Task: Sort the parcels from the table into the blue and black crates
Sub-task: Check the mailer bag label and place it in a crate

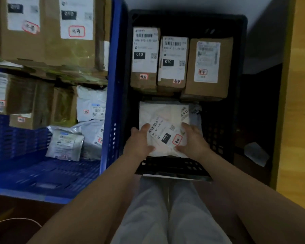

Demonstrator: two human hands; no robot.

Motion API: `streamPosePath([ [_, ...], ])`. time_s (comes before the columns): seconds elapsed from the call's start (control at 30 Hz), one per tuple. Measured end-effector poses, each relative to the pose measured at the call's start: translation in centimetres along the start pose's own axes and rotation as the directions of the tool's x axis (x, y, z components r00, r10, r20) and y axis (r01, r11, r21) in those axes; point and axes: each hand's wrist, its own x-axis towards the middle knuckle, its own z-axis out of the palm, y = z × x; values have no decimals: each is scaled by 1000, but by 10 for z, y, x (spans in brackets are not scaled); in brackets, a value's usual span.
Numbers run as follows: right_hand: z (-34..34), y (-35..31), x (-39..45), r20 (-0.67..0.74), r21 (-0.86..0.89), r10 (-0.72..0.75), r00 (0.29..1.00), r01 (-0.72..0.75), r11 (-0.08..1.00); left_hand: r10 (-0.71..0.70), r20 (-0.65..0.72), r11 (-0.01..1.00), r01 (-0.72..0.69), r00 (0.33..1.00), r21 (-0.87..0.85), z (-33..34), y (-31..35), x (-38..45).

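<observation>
Head camera, looking down over a seated person's forearms and pale trousers at two crates side by side on the floor.

On the right is the black crate. Three brown cardboard boxes stand in a row along its far side, each with a white shipping label. Nearer the person, both hands hold a flat white soft parcel low inside this crate, over the open space in front of the boxes. Its label faces up, showing a barcode, a black "010" block and a red-outlined stamp. The left hand takes the parcel's left edge, fingers curled along it with the thumb at the near edge; that grip is closed on the parcel. The right hand holds the right edge the same way, its grip also closed on the parcel. Whether the parcel already rests on the crate floor cannot be told.

On the left is the blue crate, fuller: large brown boxes at the back and grey plastic mailers near the front.

The step in hand appears to be placing this parcel in the black crate. The next move likely calls for lowering it flat, loosening both grips, and drawing the hands out without disturbing the boxes behind. No table is in view.
</observation>
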Motion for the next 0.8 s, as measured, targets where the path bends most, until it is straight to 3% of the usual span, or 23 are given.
streamPosePath([
  [0.37, 31, 34, 38, 53, -102, -1, 999, 7, 995, -94, 43, 996, 93, 995, 16, 33, -18, 28],
  [0.5, 14, 26, 9, 27, -69, -12, 1000, 14, 998, -25, -16, 1000, 25, 1000, -13, 16, 1, -4],
  [0.8, -54, -22, -102, -175, 22, -157, 972, 163, 986, 240, -95, 969, -243, 966, -30, -44, 67, -90],
])
